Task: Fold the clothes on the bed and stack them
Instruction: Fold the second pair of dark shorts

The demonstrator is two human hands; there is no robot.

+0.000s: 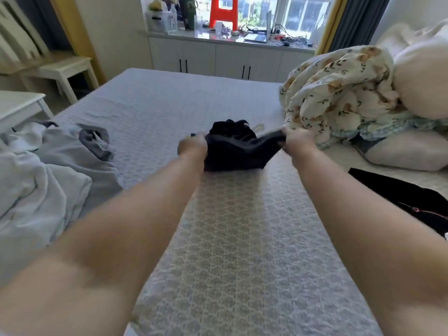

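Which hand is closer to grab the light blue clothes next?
The left hand. Both hands grip the dark garment now, but the light blue clothes lie on the left of the bed. The right hand is beside the floral quilt.

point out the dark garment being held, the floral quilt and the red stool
dark garment (232, 151), head view, middle of the cloth between the hands
floral quilt (334, 93), head view, bunched middle
red stool (224, 10), head view, its front
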